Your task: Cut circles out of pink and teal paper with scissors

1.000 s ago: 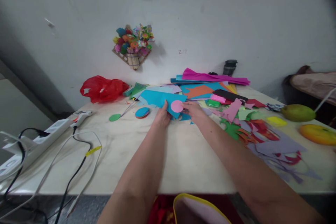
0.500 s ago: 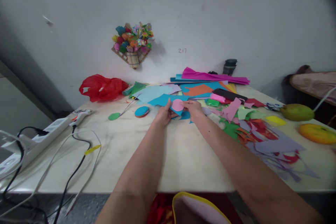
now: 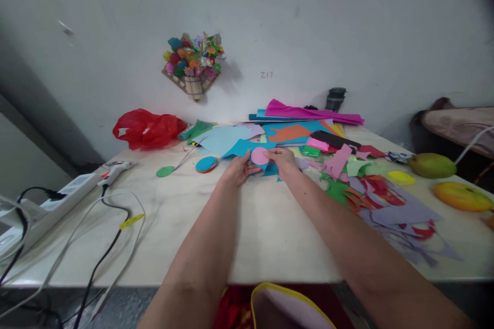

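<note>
My left hand (image 3: 240, 168) grips the lower left edge of a blue craft sheet (image 3: 241, 148), thumb on top and fingers beneath. A round pink disc (image 3: 260, 157) lies flat against that sheet. At the disc's right side, the fingers of my right hand (image 3: 283, 161) pinch it onto the blue material. More blue scraps show under the hands. To the left rests a small stack of discs (image 3: 206, 164), blue on top with orange below. Further left is a green disc (image 3: 165, 171) with a thin stem or cord beside it.
Colourful offcuts (image 3: 386, 200) spread over the right side, near two mangoes (image 3: 431, 165). Behind them lie a black phone-like object (image 3: 335, 140) and rolled sheets (image 3: 312, 111). A red plastic bag (image 3: 148, 128), power strip (image 3: 57, 205), glue gun (image 3: 116, 170) and cables occupy the left.
The left fingers have shifted slightly down and left along the blue sheet, while both hands still hold it with the pink disc. The whole view has moved a little.
</note>
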Available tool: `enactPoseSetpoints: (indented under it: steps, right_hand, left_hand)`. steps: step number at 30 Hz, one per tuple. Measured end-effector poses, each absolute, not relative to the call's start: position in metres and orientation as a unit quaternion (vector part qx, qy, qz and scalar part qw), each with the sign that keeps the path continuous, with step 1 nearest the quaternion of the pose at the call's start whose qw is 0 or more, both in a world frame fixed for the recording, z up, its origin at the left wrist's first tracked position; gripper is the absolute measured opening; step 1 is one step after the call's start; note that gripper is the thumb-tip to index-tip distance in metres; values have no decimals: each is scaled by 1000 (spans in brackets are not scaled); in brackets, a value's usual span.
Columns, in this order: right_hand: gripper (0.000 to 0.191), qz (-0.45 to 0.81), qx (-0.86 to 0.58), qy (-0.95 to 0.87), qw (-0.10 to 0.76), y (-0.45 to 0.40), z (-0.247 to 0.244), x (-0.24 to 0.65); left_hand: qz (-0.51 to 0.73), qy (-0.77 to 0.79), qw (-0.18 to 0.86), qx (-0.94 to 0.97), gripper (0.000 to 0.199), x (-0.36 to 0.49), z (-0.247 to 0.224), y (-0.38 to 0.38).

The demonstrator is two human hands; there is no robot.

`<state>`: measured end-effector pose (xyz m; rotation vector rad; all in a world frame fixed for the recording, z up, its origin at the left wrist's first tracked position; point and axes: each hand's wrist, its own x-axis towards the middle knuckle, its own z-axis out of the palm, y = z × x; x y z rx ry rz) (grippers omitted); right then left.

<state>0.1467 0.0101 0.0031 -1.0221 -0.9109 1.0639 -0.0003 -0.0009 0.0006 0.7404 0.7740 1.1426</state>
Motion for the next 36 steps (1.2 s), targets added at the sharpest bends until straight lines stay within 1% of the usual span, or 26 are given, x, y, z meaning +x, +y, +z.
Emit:
enactPoseSetpoints:
  steps: [5,13,20,25,27,32,34,36]
  right_hand:
    - [25,463,-446,-410,647,9,3,147]
    - [25,462,-447,-402,652,6,7,147]
    - [25,442,-455,-427,644,8,5,146]
    - [19,456,-470,-346,672,9,8,146]
    - [20,483,-486,-324,653,8,11,149]
    - [34,566,-503,-344,555,4,18,155]
    - [33,590,-482,-370,532,4,17,155]
    - [26,593,-467,-389,528,5,13,155]
  left_hand:
    - [514,354,703,341,23,-1,-3,2]
    - [515,353,690,366,12,0,0,-1]
    - [520,365,672,381,8,3,0,-2]
    - [551,376,645,373,7,1,-3,1]
    - [557,378,639,371,8,0,-4,3]
    - [560,365,638,381,20,-1,-5,4]
    - [558,356,640,390,22,-1,-4,3]
    - [554,358,639,397,20,0,-4,2]
